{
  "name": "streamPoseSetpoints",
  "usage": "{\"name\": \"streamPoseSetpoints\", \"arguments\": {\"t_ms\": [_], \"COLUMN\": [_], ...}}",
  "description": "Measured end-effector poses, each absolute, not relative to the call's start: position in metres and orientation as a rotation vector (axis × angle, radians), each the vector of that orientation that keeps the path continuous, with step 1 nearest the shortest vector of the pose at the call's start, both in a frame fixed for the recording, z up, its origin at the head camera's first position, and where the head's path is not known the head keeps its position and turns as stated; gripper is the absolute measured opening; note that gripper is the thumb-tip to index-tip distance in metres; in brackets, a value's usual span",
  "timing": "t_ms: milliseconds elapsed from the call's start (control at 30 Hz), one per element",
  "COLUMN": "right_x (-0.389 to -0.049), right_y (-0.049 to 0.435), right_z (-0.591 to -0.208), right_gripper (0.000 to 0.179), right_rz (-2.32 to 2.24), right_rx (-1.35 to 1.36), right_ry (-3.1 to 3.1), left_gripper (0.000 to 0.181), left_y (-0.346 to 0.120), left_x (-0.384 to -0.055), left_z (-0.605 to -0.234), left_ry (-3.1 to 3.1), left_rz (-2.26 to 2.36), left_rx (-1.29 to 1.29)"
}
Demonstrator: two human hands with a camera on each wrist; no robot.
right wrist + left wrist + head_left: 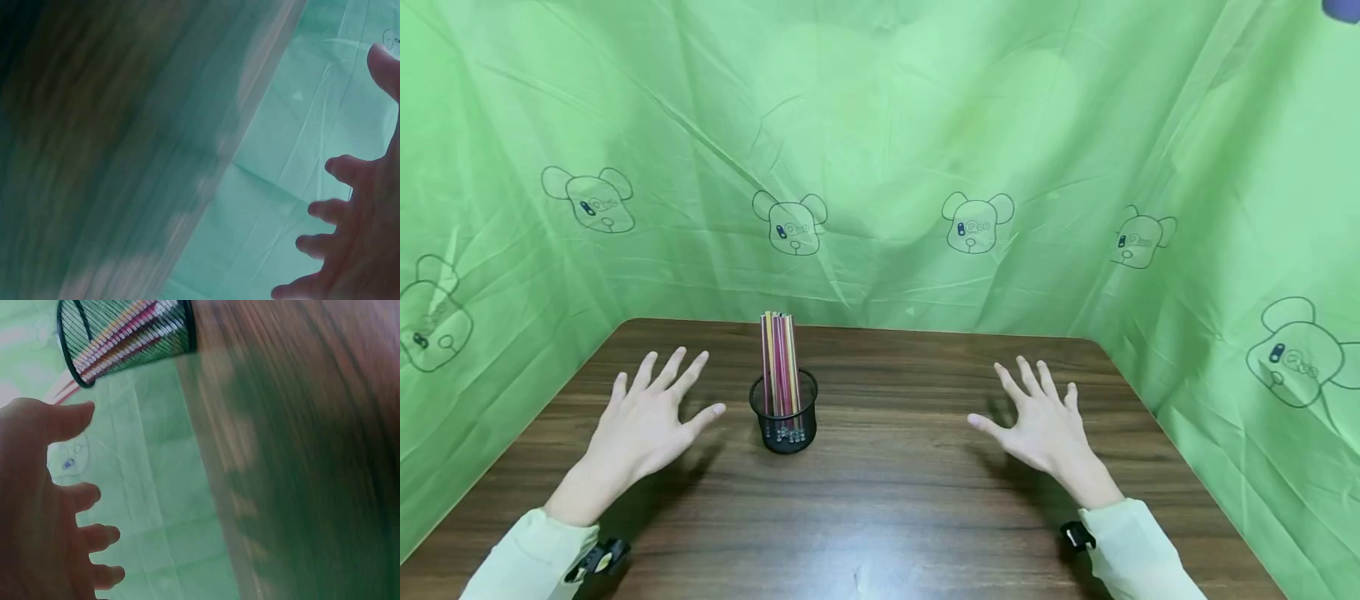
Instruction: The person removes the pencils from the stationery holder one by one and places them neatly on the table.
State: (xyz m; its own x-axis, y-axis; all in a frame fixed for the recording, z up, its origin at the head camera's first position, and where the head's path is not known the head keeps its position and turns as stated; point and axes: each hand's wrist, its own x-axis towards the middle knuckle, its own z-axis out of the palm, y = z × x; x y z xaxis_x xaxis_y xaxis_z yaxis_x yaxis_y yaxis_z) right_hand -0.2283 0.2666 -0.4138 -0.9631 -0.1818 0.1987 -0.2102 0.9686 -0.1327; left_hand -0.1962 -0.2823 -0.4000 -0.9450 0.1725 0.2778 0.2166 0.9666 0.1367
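A black mesh pen cup [787,433] stands upright on the table, left of its middle. Many thin striped sticks [780,362] in pink, yellow and white rise out of it; their exact kind is hard to tell. To the left of the cup, my left hand [643,425] hovers over the table with fingers spread, apart from the cup. On the other side, my right hand [1043,425] is also spread above the wood and holds nothing. In the left wrist view, the mesh cup [134,337] appears beyond my thumb, untouched.
The brown wood-grain table [880,500] has rounded far corners. Green cloth [880,125] printed with bear-head outlines hangs behind it and along both sides. A purple object [1341,9] shows at the top right corner. Each wrist carries a black strap.
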Motion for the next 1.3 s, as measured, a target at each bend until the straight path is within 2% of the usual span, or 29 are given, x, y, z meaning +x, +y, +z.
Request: {"name": "streamPoseSetpoints", "arguments": {"t_ms": [233,633,967,1300], "right_x": [-0.223,-0.227,-0.229,-0.232], "right_y": [0.245,0.211,0.17,0.13], "right_z": [-0.412,-0.412,-0.4,-0.386], "right_gripper": [0.099,0.097,0.091,0.085], "right_rz": [0.326,0.452,0.616,0.808], "right_rx": [0.407,0.529,0.652,0.804], "right_ry": [-2.917,-2.872,-2.869,-2.884], "left_gripper": [0.103,0.114,0.111,0.095], "left_y": [-0.266,-0.234,-0.223,-0.226], "left_x": [-0.184,-0.186,-0.198,-0.212], "left_z": [-0.397,-0.396,-0.401,-0.412], "left_ry": [-2.81,-2.864,-2.846,-2.701], "left_rz": [-0.327,-0.532,-1.039,-1.546], "left_rx": [-0.324,-0.355,-0.328,-0.343]}}
